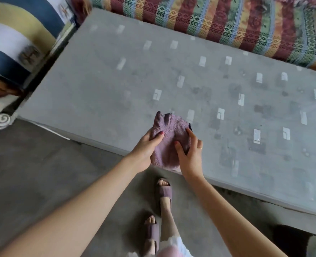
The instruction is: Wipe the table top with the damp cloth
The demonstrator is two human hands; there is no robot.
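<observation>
Here, a mauve terry cloth (169, 140) is held between both hands above the near edge of a long grey table (101, 86). The cloth is bunched, with a crumpled peak rising at its far end and its lower part hanging down past the table's edge; whether any of it touches the table top cannot be told. The left hand (146, 151) is wrapped around the cloth's left side, its thumb laid across the front of the fabric and its fingers hidden behind it. The right hand (189, 154) is set against the cloth's right side, the thumb pressed into the fabric near the middle and the fingers curled round the right border; a thin ring is seen on one finger. Both forearms are stretched forward from the bottom of the view. The table top is covered in a grey surface patterned with rows of small pale rectangles and darker smudged squares, more of these being visible toward the right. Beyond the far side of the table a striped woven cover (218, 21) in red, green, yellow and blue is spread over a seat. At the left a cushion (18, 34) banded in navy, cream and white is seen just beside the table's end. Below the hands, two feet in mauve slippers (163, 191) are placed on a grey floor (33, 164).
</observation>
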